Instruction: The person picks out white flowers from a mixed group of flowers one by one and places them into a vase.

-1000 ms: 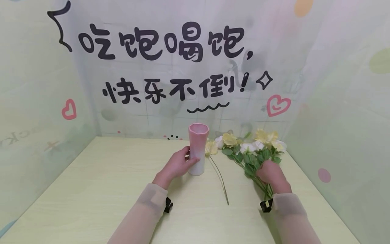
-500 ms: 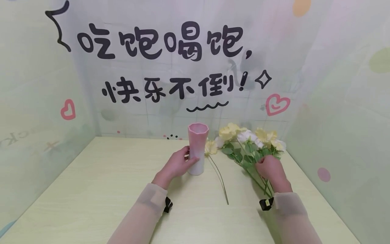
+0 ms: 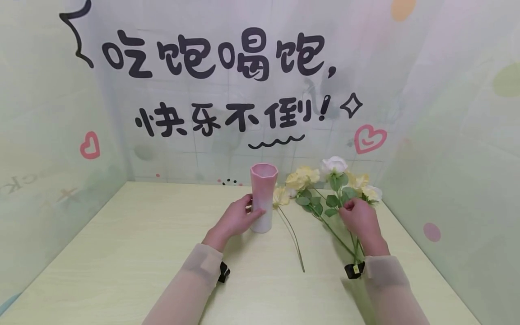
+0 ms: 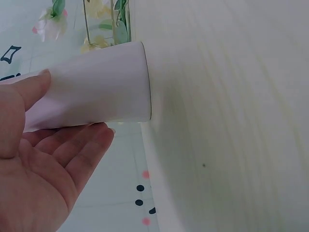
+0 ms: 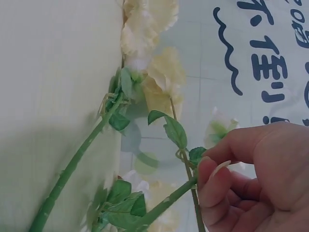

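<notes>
My left hand (image 3: 235, 221) holds the tall pink-and-white vase (image 3: 264, 189) upright on the table, thumb on the near side and fingers behind. In the left wrist view the vase's white lower part (image 4: 106, 87) lies between thumb and fingers. Over on the right, my right hand (image 3: 361, 223) pinches the green stem (image 5: 166, 203) of an artificial white rose (image 3: 334, 165), whose head stands above the other blooms. A thinner brown stem (image 5: 188, 169) passes close to those fingertips. Yellow flowers (image 3: 302, 177) and leafy stems (image 3: 333, 232) lie around this hand.
A single yellow flower (image 3: 281, 196) lies just right of the vase, its thin stem (image 3: 298, 246) reaching toward the front. The pale wood table (image 3: 122, 253) meets a printed back curtain (image 3: 195, 162), and side curtains (image 3: 455, 180) flank it.
My right hand has moved slightly up, and the white rose has risen out of the bunch. A yellow bloom rose, then settled leftward. My left hand and the vase have stayed put.
</notes>
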The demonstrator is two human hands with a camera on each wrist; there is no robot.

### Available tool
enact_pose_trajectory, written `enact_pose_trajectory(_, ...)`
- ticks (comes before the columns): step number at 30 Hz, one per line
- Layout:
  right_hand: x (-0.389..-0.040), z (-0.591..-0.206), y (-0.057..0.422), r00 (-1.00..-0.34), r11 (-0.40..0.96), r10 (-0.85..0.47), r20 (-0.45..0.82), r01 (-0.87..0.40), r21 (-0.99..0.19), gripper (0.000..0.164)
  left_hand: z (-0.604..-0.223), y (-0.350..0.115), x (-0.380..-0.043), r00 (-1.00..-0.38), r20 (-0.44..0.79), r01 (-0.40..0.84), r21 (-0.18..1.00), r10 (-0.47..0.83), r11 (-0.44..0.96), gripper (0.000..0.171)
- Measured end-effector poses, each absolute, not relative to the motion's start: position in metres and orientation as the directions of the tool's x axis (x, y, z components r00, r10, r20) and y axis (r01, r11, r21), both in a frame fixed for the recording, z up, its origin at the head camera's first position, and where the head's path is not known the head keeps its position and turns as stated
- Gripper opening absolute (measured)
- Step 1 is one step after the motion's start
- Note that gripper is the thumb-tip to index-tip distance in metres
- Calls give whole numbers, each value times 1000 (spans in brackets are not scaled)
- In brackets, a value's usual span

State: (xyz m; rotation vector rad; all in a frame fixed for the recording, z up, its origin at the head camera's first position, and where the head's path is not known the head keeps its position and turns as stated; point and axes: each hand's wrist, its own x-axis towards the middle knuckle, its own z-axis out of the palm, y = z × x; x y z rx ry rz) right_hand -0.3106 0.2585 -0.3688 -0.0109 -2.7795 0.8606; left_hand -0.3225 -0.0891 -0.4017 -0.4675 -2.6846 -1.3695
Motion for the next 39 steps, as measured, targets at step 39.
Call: enact_pose_trajectory(39, -315, -363, 238, -893, 761, -13, 449, -301, -575, 20, -402, -91, -328, -949, 212, 308, 782, 234, 542, 60)
